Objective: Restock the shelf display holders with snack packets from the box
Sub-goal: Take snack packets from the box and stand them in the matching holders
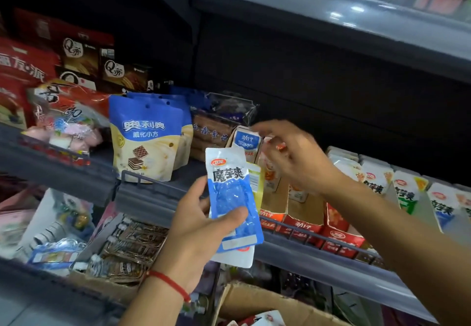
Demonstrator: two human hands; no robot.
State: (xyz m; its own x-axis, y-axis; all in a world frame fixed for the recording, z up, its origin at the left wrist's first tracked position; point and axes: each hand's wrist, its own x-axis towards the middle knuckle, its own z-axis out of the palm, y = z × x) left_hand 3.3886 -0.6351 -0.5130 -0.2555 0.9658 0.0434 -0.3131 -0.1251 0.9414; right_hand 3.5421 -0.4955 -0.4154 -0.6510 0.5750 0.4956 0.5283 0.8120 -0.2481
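My left hand (204, 226) grips a small stack of snack packets in front of the shelf edge; the front one is a blue and white packet (233, 198), with a yellowish one and a white one behind it. My right hand (293, 157) is blurred, raised over the cardboard display holders (300, 213) on the middle shelf, and appears to pinch a small orange and white packet (276, 145) with its fingertips. A blue-labelled holder (246, 142) stands just left of that hand. The open brown cardboard box (254, 302) sits low, below my arms.
White and blue wafer pouches (150, 137) stand left of the holders, with red bags and chocolate boxes further left. More filled holders with packets (407, 193) line the shelf to the right. A grey shelf rail (158, 195) runs along the front. The lower shelf holds brown packets (132, 244).
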